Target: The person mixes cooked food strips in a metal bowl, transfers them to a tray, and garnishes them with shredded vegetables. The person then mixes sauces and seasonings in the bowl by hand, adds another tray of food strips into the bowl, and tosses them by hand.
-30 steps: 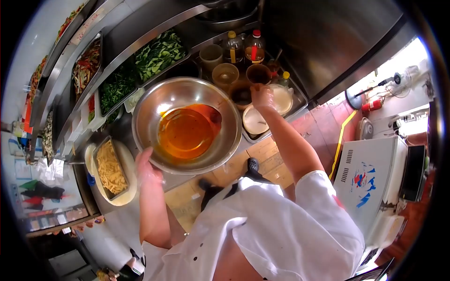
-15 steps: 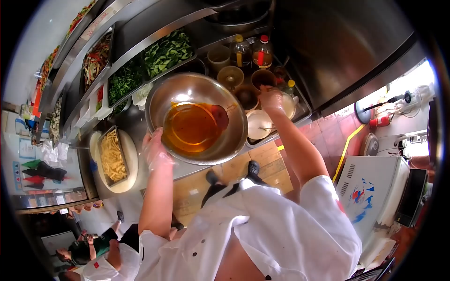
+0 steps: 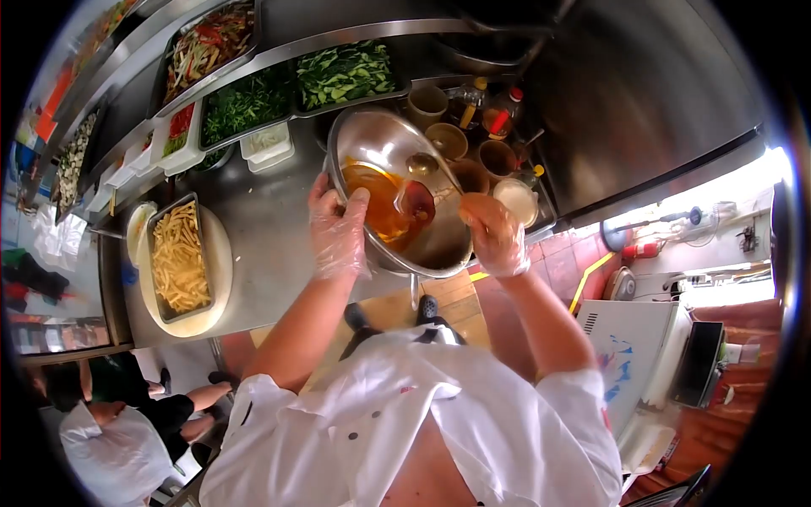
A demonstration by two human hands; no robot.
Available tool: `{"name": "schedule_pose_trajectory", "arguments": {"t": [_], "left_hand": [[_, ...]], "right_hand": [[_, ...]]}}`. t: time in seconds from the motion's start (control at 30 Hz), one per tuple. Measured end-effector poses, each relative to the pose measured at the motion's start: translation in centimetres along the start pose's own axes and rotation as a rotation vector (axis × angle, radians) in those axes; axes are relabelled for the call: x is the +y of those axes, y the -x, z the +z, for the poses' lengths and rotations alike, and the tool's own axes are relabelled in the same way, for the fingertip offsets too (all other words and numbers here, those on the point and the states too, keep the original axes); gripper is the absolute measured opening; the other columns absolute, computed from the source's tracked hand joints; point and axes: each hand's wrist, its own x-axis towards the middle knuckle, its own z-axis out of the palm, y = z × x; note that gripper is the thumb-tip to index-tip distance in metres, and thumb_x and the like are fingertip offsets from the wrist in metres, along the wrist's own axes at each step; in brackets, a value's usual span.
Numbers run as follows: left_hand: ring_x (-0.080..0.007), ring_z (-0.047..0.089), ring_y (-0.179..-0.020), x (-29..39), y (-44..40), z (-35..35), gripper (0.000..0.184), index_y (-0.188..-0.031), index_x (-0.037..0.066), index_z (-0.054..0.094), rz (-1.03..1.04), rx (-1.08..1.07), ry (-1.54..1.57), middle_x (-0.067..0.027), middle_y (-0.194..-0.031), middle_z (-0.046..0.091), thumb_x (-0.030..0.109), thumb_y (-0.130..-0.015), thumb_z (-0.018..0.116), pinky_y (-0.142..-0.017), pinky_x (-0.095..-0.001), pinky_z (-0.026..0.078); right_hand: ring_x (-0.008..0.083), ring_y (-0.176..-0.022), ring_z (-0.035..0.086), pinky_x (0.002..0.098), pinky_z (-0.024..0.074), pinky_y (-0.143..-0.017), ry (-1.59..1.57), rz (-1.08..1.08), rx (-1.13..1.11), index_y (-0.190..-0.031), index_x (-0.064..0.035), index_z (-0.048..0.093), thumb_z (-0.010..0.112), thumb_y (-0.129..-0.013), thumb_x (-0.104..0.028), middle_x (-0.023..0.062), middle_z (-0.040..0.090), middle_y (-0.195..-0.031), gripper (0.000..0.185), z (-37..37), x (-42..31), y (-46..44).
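A large steel bowl (image 3: 372, 135) is tilted, with orange-red liquid (image 3: 372, 198) pooled inside and a small dark red round thing (image 3: 417, 203) in it. My left hand (image 3: 338, 232), in a clear plastic glove, grips the bowl's left rim, thumb on top. At the right rim, my gloved right hand (image 3: 494, 232) is closed on the thin handle of a small ladle (image 3: 421, 164); its round head is over the inside of the bowl. Just beyond my right hand stand brown tubs (image 3: 497, 158) and a tub of white contents (image 3: 515, 201).
Fries fill a tray (image 3: 179, 258) on a round board (image 3: 221, 291) at the left. Greens (image 3: 348, 74), shredded vegetables (image 3: 211, 46) and a white container (image 3: 267, 145) line the back. Bottles (image 3: 504, 112) stand behind the tubs. Another person (image 3: 114, 456) is at the lower left.
The bowl has shifted right and tilted more. My left hand has taken a firm hold of its rim. My right hand has come back from the tubs to the bowl with the ladle.
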Motion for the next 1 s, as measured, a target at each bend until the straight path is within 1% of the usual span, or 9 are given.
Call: {"name": "schedule_pose_trajectory", "arguments": {"t": [0.1, 0.2, 0.27, 0.33, 0.5, 0.63, 0.73, 0.83, 1.0], "left_hand": [[-0.0236, 0.049, -0.133, 0.4, 0.2, 0.1, 0.014, -0.086, 0.002, 0.066, -0.005, 0.015, 0.046, -0.0162, -0.159, 0.03, 0.009, -0.091, 0.077, -0.109, -0.0348, 0.04], [-0.0225, 0.049, -0.131, -0.6, -0.1, 0.0, 0.013, -0.086, 0.002, 0.065, 0.01, 0.021, 0.078, -0.015, -0.159, 0.03, 0.007, -0.091, 0.076, -0.108, -0.0341, 0.04], [-0.0217, 0.05, -0.13, -0.6, -0.3, 0.3, 0.013, -0.085, 0.002, 0.064, 0.011, 0.028, 0.112, -0.014, -0.16, 0.03, 0.005, -0.091, 0.075, -0.108, -0.034, 0.041], [-0.0207, 0.05, -0.129, 0.1, 0.3, 0.7, 0.013, -0.084, 0.003, 0.063, -0.011, 0.036, 0.146, -0.0131, -0.16, 0.031, 0.004, -0.091, 0.075, -0.107, -0.0341, 0.041], [-0.0184, 0.055, -0.123, 0.5, 1.0, 1.7, 0.007, -0.089, 0.001, 0.065, 0.044, 0.087, 0.052, -0.0101, -0.155, 0.042, 0.002, -0.093, 0.071, -0.106, -0.0313, 0.042], [-0.0173, 0.055, -0.124, 1.3, 1.5, 2.6, 0.003, -0.091, 0.0, 0.068, -0.013, 0.148, 0.06, -0.0087, -0.154, 0.042, -0.001, -0.093, 0.068, -0.107, -0.0326, 0.041], [-0.0179, 0.055, -0.126, 0.9, 1.8, 2.4, 0.003, -0.095, 0.0, 0.069, 0.014, 0.136, 0.029, -0.0086, -0.154, 0.043, -0.002, -0.093, 0.068, -0.109, -0.0336, 0.041], [-0.0183, 0.054, -0.128, 0.5, 1.8, 2.1, 0.004, -0.096, 0.001, 0.07, 0.029, 0.14, 0.021, -0.0093, -0.153, 0.043, -0.002, -0.093, 0.068, -0.109, -0.0339, 0.041], [-0.0196, 0.054, -0.128, 0.5, 1.7, 1.6, 0.002, -0.092, 0.001, 0.069, 0.087, 0.065, -0.013, -0.0118, -0.153, 0.04, 0.0, -0.092, 0.071, -0.108, -0.0336, 0.042]], "right_hand": [[0.0378, -0.093, 0.07, 0.041, 0.0574, -0.084, 0.034, -0.04, 0.138, -0.111, -0.003, 0.071, 0.066, -0.085, 0.009, 0.0182, 0.073, -0.104, 0.029, 1.9, -1.3, 3.1], [0.0231, -0.087, 0.072, 0.0357, 0.0568, -0.079, -0.261, 0.591, 0.073, -0.109, -0.0025, 0.073, 0.068, -0.095, -0.006, 0.0127, 0.076, -0.099, 0.015, 6.0, 3.0, 8.3], [0.015, -0.084, 0.071, 0.0312, 0.056, -0.078, -0.619, 0.866, 0.358, -0.107, -0.0009, 0.074, 0.068, -0.1, -0.019, 0.0087, 0.076, -0.092, 0.02, 4.8, 4.1, 7.1], [0.0131, -0.081, 0.07, 0.0279, 0.0552, -0.077, -0.489, 0.994, 0.424, -0.109, 0.0023, 0.074, 0.067, -0.101, -0.025, 0.0084, 0.076, -0.088, 0.029, 1.7, 4.9, 4.2], [0.0176, -0.083, 0.072, 0.0322, 0.0558, -0.077, -0.098, 0.561, 0.246, -0.107, 0.001, 0.074, 0.068, -0.1, -0.025, 0.0116, 0.075, -0.087, 0.027, 2.2, 16.9, 5.1], [0.0325, -0.092, 0.073, 0.0408, 0.0565, -0.079, 0.012, 0.528, 0.019, -0.101, -0.0005, 0.074, 0.067, -0.097, -0.013, 0.0191, 0.076, -0.101, 0.015, 4.2, 21.6, 5.9], [0.0359, -0.089, 0.073, 0.0434, 0.0561, -0.077, -0.123, 0.829, 0.079, -0.096, -0.0008, 0.075, 0.067, -0.097, -0.017, 0.02, 0.076, -0.094, 0.018, 4.8, 21.3, 4.7], [0.0373, -0.09, 0.073, 0.0442, 0.0567, -0.078, 0.056, 0.973, 0.057, -0.091, -0.0022, 0.077, 0.065, -0.098, -0.03, 0.0199, 0.075, -0.087, 0.031, 3.1, 20.5, 2.2], [0.0365, -0.095, 0.073, 0.0422, 0.0548, -0.087, 0.415, 0.954, -0.081, -0.098, -0.0081, 0.079, 0.058, -0.095, -0.043, 0.0168, 0.077, -0.096, 0.041, -1.0, 16.4, -1.2]]}}
